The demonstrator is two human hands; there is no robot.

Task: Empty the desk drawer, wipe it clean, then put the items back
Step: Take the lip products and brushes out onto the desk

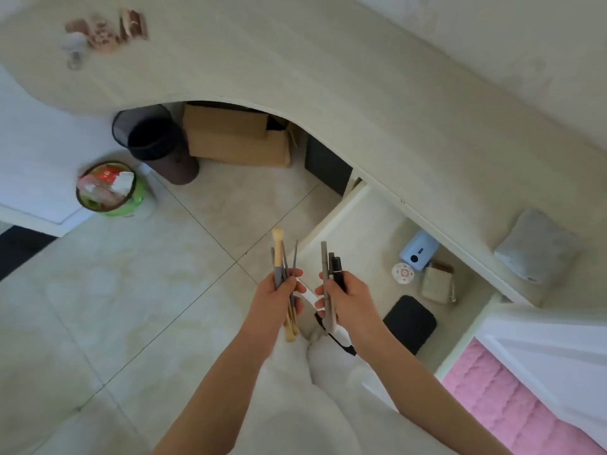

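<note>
At frame centre, the left hand (pixel 277 298) gripped a bundle of brushes (pixel 282 267) and the right hand (pixel 341 298) gripped 3 pens (pixel 331 274) beside the open drawer (pixel 364 221) at right, apparently mid-emptying; next, both bundles probably needed setting on the desktop (pixel 295 60) above.

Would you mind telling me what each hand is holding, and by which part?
The left hand grips a bundle of slim wooden and grey brushes around mid-handle; the right hand grips grey and black pens around their middles.
</note>
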